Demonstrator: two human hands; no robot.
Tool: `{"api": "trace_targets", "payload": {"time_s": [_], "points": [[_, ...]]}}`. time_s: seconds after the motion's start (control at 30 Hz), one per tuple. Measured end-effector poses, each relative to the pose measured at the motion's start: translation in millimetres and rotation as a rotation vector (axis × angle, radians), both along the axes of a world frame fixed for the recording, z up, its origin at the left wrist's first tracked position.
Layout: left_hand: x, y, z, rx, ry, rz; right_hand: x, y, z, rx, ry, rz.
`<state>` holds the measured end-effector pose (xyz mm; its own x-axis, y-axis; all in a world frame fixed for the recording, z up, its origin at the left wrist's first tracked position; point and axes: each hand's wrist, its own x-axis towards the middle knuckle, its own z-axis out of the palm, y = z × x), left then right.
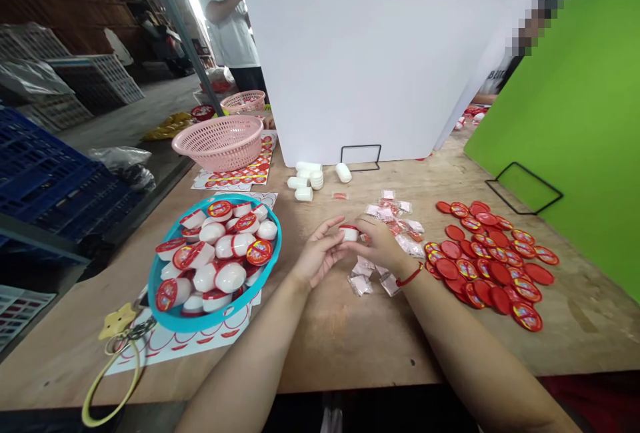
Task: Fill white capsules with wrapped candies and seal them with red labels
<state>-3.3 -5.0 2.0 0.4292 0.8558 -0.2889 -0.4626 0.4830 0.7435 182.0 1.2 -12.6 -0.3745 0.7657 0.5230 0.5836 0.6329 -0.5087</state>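
Between my two hands, over the middle of the wooden table, is a small white cup with a red lid (349,233). My left hand (323,251) has its fingers around the cup's left side. My right hand (379,244) closes on the lid and the other side. Under and beyond the right hand lie small clear packets (361,284). Several white cups (316,179) without lids lie farther back. To the right spreads a pile of red lids (493,256) with printed labels. On the left, a blue basin (277,256) holds many lidded white cups.
A white panel (360,53) stands at the back on a black wire stand, and a green panel (575,119) on the right. A pink basket (220,143) sits on sticker sheets. A yellow strap with keys (113,379) lies front left. A person (227,19) stands behind.
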Motion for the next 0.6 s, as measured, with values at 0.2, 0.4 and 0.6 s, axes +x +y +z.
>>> {"api": "trace_targets", "payload": {"time_s": [0.2, 0.4, 0.6], "points": [[1.5, 1.2, -6.4, 0.048, 0.029, 0.017, -1.1, 0.0, -1.7, -0.006, 0.000, -0.033], [4.1, 0.5, -7.0, 0.131, 0.080, 0.029, -1.6, -1.5, -2.3, -0.012, -0.021, -0.077], [6.7, -2.6, -6.3, 0.168, 0.187, 0.061, -6.2, -4.0, -1.5, -0.057, -0.077, -0.089]]}}
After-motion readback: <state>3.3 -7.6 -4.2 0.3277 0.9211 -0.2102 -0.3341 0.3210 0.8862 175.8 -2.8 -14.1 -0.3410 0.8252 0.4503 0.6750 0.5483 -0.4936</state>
